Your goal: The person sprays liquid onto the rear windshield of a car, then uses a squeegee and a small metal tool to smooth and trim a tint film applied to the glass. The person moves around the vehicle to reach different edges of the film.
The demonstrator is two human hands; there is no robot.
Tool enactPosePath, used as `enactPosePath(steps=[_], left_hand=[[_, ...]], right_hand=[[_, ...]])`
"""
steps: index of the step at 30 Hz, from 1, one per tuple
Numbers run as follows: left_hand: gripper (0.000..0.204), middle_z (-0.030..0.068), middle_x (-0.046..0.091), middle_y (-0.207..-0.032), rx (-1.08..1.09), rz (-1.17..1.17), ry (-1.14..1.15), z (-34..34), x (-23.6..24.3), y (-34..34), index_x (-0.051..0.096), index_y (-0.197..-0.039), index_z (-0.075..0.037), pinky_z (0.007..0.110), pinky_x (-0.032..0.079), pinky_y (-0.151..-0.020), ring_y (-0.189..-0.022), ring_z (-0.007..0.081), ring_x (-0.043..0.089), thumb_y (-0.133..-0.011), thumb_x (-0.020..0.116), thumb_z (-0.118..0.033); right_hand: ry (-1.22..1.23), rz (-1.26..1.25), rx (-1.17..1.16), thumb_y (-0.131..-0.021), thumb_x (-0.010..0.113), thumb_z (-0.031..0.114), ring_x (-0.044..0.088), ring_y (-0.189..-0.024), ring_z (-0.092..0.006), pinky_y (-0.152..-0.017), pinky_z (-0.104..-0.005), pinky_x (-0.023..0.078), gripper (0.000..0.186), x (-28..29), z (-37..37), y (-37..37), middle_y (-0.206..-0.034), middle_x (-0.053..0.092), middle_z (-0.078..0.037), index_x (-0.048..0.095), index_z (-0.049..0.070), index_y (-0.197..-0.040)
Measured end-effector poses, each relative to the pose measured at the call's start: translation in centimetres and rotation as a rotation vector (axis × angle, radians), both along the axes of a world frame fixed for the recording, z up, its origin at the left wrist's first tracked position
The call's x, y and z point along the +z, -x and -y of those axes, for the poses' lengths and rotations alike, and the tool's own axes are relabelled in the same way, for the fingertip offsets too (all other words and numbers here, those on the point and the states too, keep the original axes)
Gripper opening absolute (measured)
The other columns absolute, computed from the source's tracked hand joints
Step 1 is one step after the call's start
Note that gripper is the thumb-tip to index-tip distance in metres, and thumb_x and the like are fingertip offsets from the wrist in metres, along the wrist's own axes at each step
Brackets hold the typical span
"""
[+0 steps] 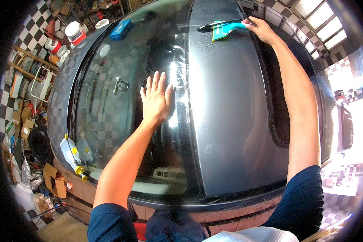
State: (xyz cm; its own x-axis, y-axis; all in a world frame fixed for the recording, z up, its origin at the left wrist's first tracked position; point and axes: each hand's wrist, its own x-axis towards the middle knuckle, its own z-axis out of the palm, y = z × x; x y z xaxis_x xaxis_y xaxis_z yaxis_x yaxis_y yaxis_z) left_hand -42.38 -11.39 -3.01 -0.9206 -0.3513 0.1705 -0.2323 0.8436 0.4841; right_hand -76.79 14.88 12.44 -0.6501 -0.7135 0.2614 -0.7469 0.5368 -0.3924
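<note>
My left hand (157, 99) is laid out with its fingers spread on the upper part of the windshield (113, 105), beside a strip of bright glare near the roof edge. My right hand (261, 30) reaches to the far side of the car roof (230, 101) and grips the handle of a teal squeegee (230, 28). The squeegee's yellow-green edge lies at the roof, where water drops show. A slim black antenna-like piece (207, 28) runs next to it; I cannot tell whether my hand touches it.
A blue box (121, 30) sits at the windshield's far side. At the near left stands a pale spray bottle (70, 151) with yellow fittings. White buckets (73, 30), a cardboard box (54, 181) and clutter line the left. A dark roof panel (272, 101) lies under my right arm.
</note>
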Motion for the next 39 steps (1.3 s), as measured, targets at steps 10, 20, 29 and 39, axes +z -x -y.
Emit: enactPosePath(steps=[10,20,29,39], left_hand=[[0.055,0.013,0.021,-0.151,0.0,0.0,0.003,0.1,0.0,-0.1,0.028,-0.144,-0.01,0.052,0.011,-0.112,-0.14,0.0324,0.016,-0.097,0.031,-0.04],[0.055,0.0117,0.021,-0.151,-0.003,-0.005,-0.004,-0.1,0.0,0.1,0.029,-0.144,-0.01,0.052,0.011,-0.112,-0.14,0.0324,0.016,-0.097,0.032,-0.04],[0.055,0.0115,0.021,-0.152,0.003,0.002,0.005,0.0,0.1,-0.1,0.028,-0.144,-0.01,0.051,0.011,-0.112,-0.141,0.0317,0.015,-0.097,0.031,-0.04],[0.055,0.0123,0.021,-0.152,0.006,0.018,0.019,0.1,0.1,-0.1,0.029,-0.143,-0.009,0.053,0.011,-0.112,-0.14,0.033,0.016,-0.097,0.031,-0.04]], right_hand=[[0.125,-0.019,-0.049,-0.09,0.058,0.027,0.059,-0.094,-0.0164,-0.089,-0.0316,0.043,0.028,0.4,-1.9,-0.3,-0.099,0.066,-0.009,0.062,0.004,-0.106],[0.036,-0.051,-0.136,-0.089,0.061,0.028,0.059,-0.105,-0.0183,-0.095,-0.0317,0.041,0.043,-1.3,0.0,-0.9,-0.113,0.064,-0.011,0.055,0.0,-0.121],[-0.033,-0.099,-0.144,-0.092,0.055,0.032,0.059,-0.107,-0.0303,-0.089,-0.0377,0.045,0.037,0.1,0.0,-4.1,-0.11,0.063,-0.017,0.057,0.004,-0.117],[-0.184,-0.299,-0.266,-0.091,0.054,0.029,0.063,-0.087,-0.0357,-0.072,-0.0448,0.048,0.024,-0.3,3.2,-11.0,-0.09,0.064,-0.019,0.056,0.012,-0.108]])
